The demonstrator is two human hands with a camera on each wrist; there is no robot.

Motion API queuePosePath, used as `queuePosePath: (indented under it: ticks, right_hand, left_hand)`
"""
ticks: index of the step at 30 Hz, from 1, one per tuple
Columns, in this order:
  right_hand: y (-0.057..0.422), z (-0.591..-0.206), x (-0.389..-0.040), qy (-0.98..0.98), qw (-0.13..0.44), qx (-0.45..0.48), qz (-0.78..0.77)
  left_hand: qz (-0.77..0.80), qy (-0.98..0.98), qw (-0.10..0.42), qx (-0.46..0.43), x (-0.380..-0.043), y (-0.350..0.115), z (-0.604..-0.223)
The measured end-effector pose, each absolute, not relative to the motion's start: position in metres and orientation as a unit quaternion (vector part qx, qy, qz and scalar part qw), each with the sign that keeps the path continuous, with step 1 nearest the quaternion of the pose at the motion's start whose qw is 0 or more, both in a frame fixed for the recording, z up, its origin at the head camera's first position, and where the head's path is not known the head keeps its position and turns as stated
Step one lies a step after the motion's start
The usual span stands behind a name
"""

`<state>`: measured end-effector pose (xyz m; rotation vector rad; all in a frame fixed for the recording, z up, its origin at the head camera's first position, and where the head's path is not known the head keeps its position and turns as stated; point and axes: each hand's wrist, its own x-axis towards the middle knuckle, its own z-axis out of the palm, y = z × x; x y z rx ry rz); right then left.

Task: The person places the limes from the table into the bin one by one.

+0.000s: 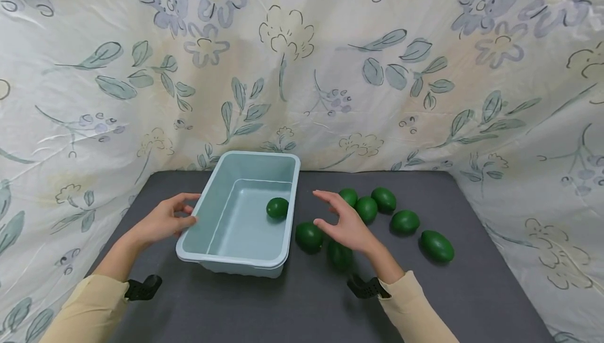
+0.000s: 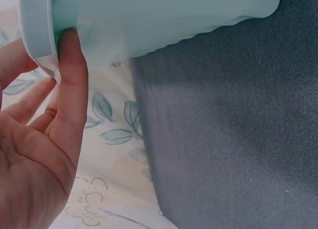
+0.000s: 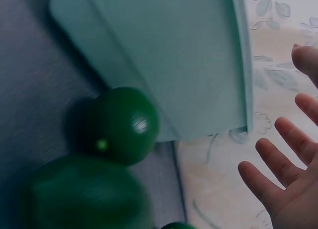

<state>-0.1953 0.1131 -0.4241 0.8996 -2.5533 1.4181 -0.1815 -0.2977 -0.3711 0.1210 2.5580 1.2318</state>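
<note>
A pale blue-green plastic bin (image 1: 236, 222) stands on the table with one green avocado (image 1: 277, 208) inside, near its right wall. My left hand (image 1: 165, 217) holds the bin's left rim; in the left wrist view the thumb and fingers (image 2: 73, 85) lie on either side of that rim. To the right of the bin my right hand (image 1: 346, 222) hovers with spread fingers, holding nothing. Below and around it lie several glossy dark green avocados, among them one by the bin wall (image 1: 309, 237) and one partly under the hand (image 1: 340, 255).
More avocados lie to the right, the outermost avocado (image 1: 437, 246) apart from the others. The dark grey tabletop (image 1: 236, 306) ends at a floral curtain (image 1: 302, 70) behind and on both sides. Each wrist carries a black strap (image 1: 143, 287).
</note>
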Motion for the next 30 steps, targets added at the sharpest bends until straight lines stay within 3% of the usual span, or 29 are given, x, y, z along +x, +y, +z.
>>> queuePosePath:
  ticks: [13, 30]
  right_hand:
    - [0.143, -0.460, -0.184, -0.852, -0.024, 0.298, 0.431]
    - [0.167, -0.484, -0.176, -0.859, -0.039, 0.318, 0.399]
  left_hand:
    - [0.432, 0.888, 0.154, 0.045, -0.180, -0.296, -0.369]
    - [0.428, 0.889, 0.153, 0.046, -0.181, -0.297, -0.369]
